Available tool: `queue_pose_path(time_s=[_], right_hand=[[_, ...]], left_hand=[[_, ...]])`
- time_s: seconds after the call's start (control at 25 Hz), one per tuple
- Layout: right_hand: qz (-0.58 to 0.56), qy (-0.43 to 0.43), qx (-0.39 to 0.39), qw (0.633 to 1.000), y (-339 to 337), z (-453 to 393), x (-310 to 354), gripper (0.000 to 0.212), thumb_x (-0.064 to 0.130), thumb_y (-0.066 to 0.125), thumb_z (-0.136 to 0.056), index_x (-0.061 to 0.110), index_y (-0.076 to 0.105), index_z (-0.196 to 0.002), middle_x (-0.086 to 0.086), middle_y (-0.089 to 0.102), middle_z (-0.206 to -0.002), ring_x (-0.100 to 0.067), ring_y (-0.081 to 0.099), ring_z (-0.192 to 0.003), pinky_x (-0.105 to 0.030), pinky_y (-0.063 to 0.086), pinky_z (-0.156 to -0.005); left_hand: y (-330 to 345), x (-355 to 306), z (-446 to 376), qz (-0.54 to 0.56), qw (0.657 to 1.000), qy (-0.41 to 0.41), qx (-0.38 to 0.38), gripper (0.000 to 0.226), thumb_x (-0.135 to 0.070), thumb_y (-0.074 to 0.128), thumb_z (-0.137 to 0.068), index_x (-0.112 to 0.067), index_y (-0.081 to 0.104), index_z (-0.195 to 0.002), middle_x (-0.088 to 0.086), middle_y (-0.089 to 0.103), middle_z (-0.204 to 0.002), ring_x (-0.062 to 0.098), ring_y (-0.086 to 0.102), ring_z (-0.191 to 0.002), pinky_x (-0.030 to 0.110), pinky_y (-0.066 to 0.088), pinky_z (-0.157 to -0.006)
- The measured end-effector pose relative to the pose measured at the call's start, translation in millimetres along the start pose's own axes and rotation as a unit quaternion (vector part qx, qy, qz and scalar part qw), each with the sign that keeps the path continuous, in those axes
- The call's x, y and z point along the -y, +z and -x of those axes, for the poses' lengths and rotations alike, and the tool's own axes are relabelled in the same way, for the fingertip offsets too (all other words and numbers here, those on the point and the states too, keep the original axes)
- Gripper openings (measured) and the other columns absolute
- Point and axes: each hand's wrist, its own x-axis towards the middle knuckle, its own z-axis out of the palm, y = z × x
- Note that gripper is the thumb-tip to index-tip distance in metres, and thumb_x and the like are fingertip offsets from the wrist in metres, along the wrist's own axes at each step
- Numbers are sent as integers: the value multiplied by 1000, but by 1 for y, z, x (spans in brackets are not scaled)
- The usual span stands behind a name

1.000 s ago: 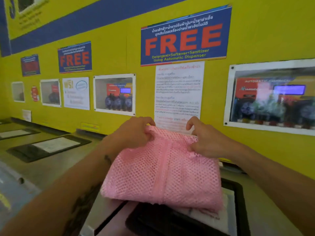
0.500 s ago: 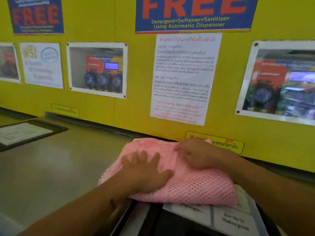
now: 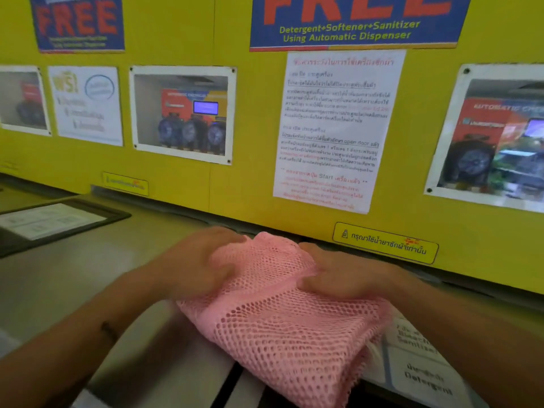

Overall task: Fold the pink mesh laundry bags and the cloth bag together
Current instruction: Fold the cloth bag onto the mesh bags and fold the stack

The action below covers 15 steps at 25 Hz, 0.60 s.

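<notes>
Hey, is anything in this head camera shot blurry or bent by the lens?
In the head view the left hand is smeared by motion blur, the right hand less so; the pink mesh bag reads sharp enough to show its holes; the yellow wall and its posters bow from wide-angle distortion; lighting is even.

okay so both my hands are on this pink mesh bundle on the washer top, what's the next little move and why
Probably fold the far end toward you. The pink mesh bundle lies folded on the grey washer top, but its far edge bunches up in a peak between your left hand and right hand, which grip it on either side. Whether the cloth bag is inside cannot be seen.
</notes>
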Motion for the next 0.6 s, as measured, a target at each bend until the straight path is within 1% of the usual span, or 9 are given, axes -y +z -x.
queue_pose_path(time_s=[0.08,0.16,0.2,0.24,0.28,0.36,0.4,0.52,0.6], right_hand=[[-5,-3,-21,1000,1,2,5,81,58,52,-84,41,9,-151,1,45,-150,-22,49,-129,-41,37,-108],[-25,-12,-42,999,1,6,9,76,51,57,-84,42,18,-148,2,56,-134,-19,56,-113,-41,44,-100],[-32,-21,-42,998,0,8,12,73,48,59,-84,43,21,-146,3,57,-130,-17,57,-108,-41,46,-98],[-36,-28,-40,998,0,10,14,72,45,61,-84,43,23,-145,5,57,-130,-16,57,-108,-41,46,-97],[-43,-39,-34,998,-1,13,17,73,42,64,-83,43,23,-144,5,55,-132,-16,56,-110,-41,45,-99],[-75,-56,-22,995,-3,18,24,78,36,68,-81,43,24,-145,6,51,-137,-16,54,-113,-41,44,-101],[-92,-70,-11,993,-3,23,28,79,33,69,-81,43,25,-145,7,50,-138,-15,54,-113,-39,44,-100],[-119,-105,3,987,8,34,37,81,25,69,-79,43,25,-145,4,49,-140,-12,56,-106,-31,47,-84],[-142,-118,2,983,17,44,43,85,26,70,-79,42,23,-148,3,43,-146,-13,55,-111,-28,43,-80]], left_hand=[[-12,-1,20,-30,994,-64,-85,60,-48,54,-70,-25,62,-124,-3,60,-116,14,55,-107,27,38,-96],[-21,-8,45,-83,973,-174,-127,49,-45,55,-77,-21,65,-118,3,60,-99,20,54,-90,28,39,-81],[-24,-15,59,-115,958,-238,-116,46,-49,53,-83,-22,64,-120,6,62,-100,23,56,-91,31,41,-81],[-25,-23,70,-137,942,-295,-82,51,-55,48,-87,-24,61,-125,10,65,-112,27,59,-101,34,43,-86],[-23,-33,81,-142,930,-336,-37,60,-63,39,-88,-26,55,-132,12,62,-128,31,57,-113,38,42,-95],[-15,-57,96,-112,922,-369,24,80,-74,22,-83,-28,39,-145,11,45,-150,33,45,-132,42,35,-108],[-10,-66,99,-99,921,-377,26,82,-74,20,-83,-27,31,-149,13,38,-154,34,40,-136,42,31,-111],[-2,-85,105,-76,903,-424,6,80,-62,41,-88,-20,19,-152,19,32,-155,38,37,-136,41,32,-110],[-3,-103,116,-47,895,-439,-63,84,-46,57,-83,-16,20,-151,20,37,-150,37,44,-129,38,39,-102]])
